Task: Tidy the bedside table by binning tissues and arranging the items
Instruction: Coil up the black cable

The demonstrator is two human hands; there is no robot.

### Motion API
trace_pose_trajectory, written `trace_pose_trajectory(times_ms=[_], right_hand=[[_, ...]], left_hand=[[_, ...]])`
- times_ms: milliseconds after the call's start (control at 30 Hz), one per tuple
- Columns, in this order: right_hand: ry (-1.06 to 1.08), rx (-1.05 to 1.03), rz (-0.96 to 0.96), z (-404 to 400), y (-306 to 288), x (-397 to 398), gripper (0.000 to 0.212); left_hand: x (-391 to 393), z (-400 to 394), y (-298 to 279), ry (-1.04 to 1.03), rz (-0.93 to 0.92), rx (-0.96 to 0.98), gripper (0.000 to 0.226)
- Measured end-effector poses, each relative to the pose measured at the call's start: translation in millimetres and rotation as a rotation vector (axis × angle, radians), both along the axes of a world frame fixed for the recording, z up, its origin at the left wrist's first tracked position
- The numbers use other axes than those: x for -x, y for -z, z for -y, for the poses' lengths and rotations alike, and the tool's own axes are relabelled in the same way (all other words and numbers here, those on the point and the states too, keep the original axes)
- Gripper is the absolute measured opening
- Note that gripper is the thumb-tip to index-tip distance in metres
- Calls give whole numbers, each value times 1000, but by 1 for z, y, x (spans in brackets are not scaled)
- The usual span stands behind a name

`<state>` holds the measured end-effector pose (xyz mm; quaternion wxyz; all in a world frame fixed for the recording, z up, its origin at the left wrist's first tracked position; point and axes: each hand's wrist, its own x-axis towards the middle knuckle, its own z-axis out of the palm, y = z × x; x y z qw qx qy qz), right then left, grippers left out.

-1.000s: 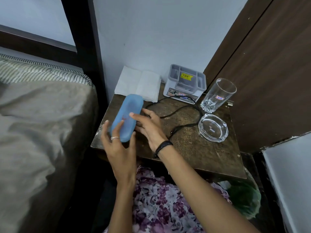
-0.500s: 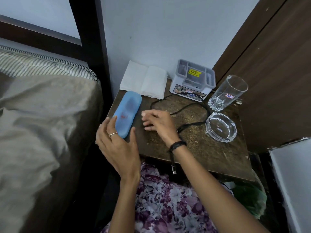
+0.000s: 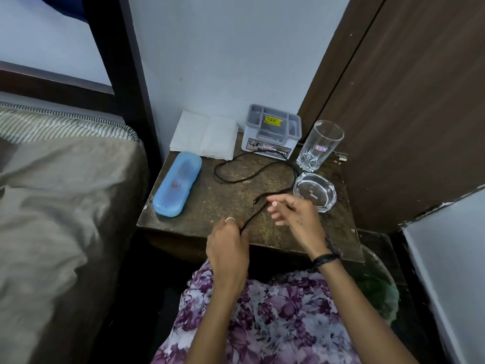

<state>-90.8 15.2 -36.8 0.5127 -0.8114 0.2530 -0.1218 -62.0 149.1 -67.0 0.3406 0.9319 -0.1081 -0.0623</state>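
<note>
Black cable (image 3: 256, 215) — diagonal, plug far-right.

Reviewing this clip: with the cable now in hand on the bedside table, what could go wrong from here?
1. The left hand pinches the black cable, whose far loop runs close beside the ashtray and glass; a hard pull might drag or tip them.
2. The cable also passes in front of the grey organiser, which could shift.
3. The right hand, fingers spread, hovers beside the ashtray and could knock it.

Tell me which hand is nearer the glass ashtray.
Right. The right hand hovers just beside the glass ashtray; the left hand pinches the black cable farther toward the table's front edge.
</note>
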Motion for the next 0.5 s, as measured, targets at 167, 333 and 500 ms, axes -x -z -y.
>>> trace_pose_trajectory(times_ms=[167, 333, 500], right_hand=[[-368, 401, 24, -21, -10, -1, 35], [-320, 105, 202, -35, -13, -7, 35], [-194, -94, 276, -39, -17, -12, 35]], left_hand=[[-10, -18, -19, -27, -299, 527, 12], [-19, -23, -49, 80, -618, 1013, 17], [-20, -8, -68, -29, -814, 1294, 19]])
